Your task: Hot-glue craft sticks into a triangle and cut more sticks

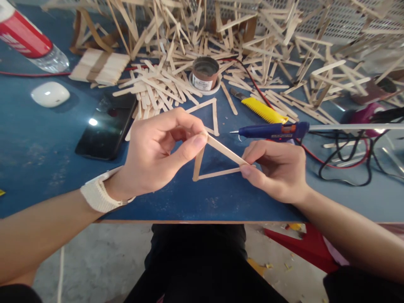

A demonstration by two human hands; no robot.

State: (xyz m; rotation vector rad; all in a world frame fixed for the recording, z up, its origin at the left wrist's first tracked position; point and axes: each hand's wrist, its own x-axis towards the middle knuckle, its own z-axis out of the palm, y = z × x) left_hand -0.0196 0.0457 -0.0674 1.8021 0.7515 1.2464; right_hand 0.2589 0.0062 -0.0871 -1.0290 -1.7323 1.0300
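Dark trousers [195, 261]: showing below the near edge of the blue table [164, 208], with a red object [303, 248] lying lower down on the right.
Wristband [101, 191]: circling the left wrist, pale and knitted-looking.
Left hand [160, 158]: pinching the upper left corner of a stick triangle [225, 150] between thumb and forefinger.
Right hand [280, 170]: gripping the triangle's right corner between thumb and fingers, close to where two sticks are meeting.
Stick triangle: being held between both hands over the near part of the table, its third corner pointing toward the person; whether that corner is touching the table, I cannot tell.
Phone [104, 130]: lying left of the left hand, a bright spot of light shining on it.
Glue gun [271, 131]: lying just beyond the right hand, nozzle pointing left — a pale rod [353, 126] running out of its back, above dark cables [342, 182].
Second triangle [215, 117]: lying flat beyond the left hand, which is partly hiding it.
Yellow cutter [263, 110]: resting behind the glue gun.
White case [50, 94]: sitting beyond the phone.
Loose sticks [154, 88]: spreading around a round tub [205, 73], a banded bundle [91, 67] lying to their left.
Bottle [30, 38]: leaning into the far left corner, red-labelled.
Stick structures [268, 29]: crowding the back.
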